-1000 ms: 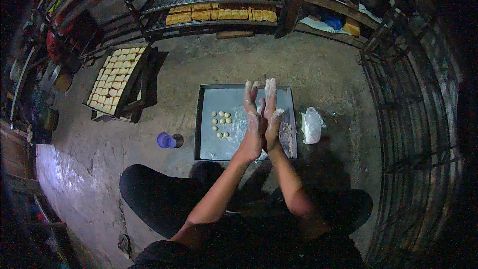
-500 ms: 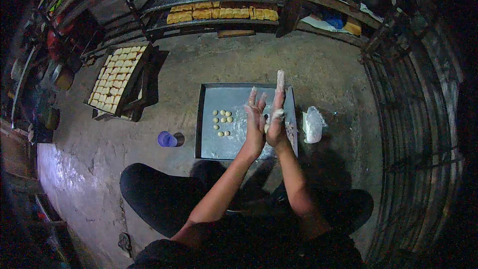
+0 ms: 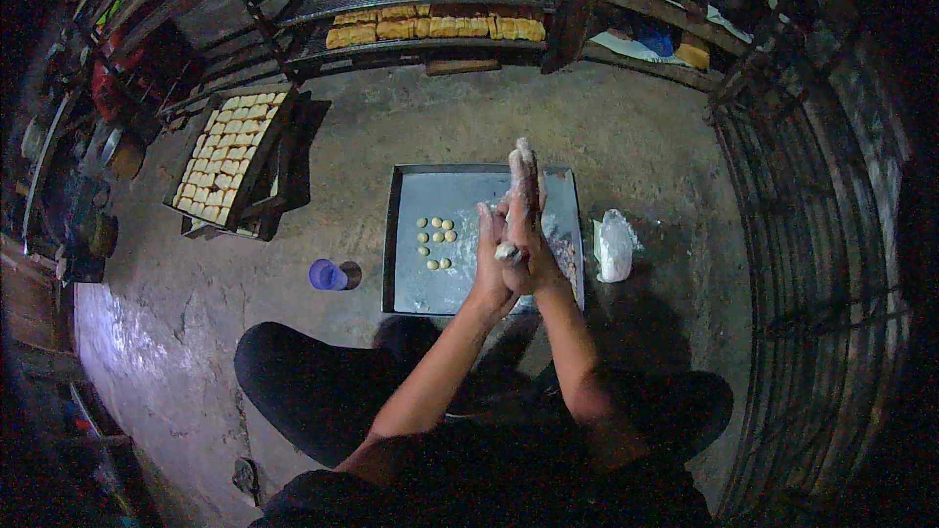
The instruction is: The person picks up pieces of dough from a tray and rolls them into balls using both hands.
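The left hand (image 3: pixel 491 269) and right hand (image 3: pixel 525 230) meet palm to palm above a tray (image 3: pixel 423 192) bearing dough balls (image 3: pixel 438 237); I cannot tell what their grip holds.

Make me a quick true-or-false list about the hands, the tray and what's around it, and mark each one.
1. The left hand and right hand are together above the powder-dusted tray. True.
2. The small dough balls lie on the tray's right half. False: they lie on its left half.
3. The whitish plastic bag is on the floor, right of the tray. True.
4. The purplish-blue cup is inside the tray. False: it is on the floor, left of the tray.
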Demonstrator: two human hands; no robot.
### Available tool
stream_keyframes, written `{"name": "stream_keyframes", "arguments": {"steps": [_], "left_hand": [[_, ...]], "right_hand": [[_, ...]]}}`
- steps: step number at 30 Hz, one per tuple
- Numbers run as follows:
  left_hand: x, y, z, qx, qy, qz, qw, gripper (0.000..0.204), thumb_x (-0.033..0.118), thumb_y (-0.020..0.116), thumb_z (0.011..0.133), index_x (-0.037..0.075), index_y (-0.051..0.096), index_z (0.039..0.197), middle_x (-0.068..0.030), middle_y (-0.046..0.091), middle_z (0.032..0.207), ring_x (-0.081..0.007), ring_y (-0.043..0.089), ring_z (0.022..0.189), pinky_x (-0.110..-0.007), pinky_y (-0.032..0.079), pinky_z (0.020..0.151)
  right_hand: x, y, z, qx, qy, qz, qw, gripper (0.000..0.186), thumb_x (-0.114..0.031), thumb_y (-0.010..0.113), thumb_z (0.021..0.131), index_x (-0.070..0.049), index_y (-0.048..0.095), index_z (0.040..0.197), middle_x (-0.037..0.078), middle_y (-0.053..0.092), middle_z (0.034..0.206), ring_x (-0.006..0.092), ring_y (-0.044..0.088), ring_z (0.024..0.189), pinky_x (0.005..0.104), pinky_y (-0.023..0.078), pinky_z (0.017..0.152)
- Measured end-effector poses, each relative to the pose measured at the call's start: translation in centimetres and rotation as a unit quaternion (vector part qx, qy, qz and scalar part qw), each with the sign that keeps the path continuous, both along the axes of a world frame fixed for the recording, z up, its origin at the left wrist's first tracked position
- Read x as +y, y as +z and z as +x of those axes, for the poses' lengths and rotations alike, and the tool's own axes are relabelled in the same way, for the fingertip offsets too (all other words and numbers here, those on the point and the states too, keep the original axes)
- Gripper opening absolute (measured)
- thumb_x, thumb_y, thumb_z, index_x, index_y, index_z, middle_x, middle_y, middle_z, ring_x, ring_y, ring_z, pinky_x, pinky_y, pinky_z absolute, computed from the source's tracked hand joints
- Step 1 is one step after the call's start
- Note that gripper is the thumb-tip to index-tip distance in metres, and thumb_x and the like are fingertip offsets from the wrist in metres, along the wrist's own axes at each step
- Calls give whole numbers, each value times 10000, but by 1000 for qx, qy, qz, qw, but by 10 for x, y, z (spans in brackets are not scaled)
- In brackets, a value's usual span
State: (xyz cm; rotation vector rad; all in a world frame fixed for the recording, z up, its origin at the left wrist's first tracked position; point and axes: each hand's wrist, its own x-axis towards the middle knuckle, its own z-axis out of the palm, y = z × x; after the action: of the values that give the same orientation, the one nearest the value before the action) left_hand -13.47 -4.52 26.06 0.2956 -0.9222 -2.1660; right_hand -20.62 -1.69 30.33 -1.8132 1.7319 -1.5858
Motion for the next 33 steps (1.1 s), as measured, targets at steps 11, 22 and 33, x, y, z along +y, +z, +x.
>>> {"name": "stream_keyframes", "arguments": {"steps": [11,22,33], "left_hand": [[-17,7,10,5,133,-3,991,648,463,325,1059,69,173,1551,-139,247,1602,-307,280,1464,-449,263,1188],[-24,25,21,106,26,263,958,772,671,320,984,88,317,1490,-166,410,1510,-356,452,1342,-509,341,1133],[6,20,9,-28,3,126,992,778,621,251,1023,72,178,1570,-140,292,1589,-300,314,1450,-430,268,1184]], "right_hand": [[-2,5,30,66,89,-15,994,1066,-765,384,869,9,148,1563,300,75,1612,454,65,1503,577,13,1194],[-1,-25,-1,112,54,18,992,1115,-812,409,835,-26,133,1576,307,33,1614,490,42,1494,606,36,1178],[-3,-11,-10,-4,27,1,1000,1155,-845,338,830,11,100,1568,293,53,1618,441,35,1509,558,18,1194]]}}
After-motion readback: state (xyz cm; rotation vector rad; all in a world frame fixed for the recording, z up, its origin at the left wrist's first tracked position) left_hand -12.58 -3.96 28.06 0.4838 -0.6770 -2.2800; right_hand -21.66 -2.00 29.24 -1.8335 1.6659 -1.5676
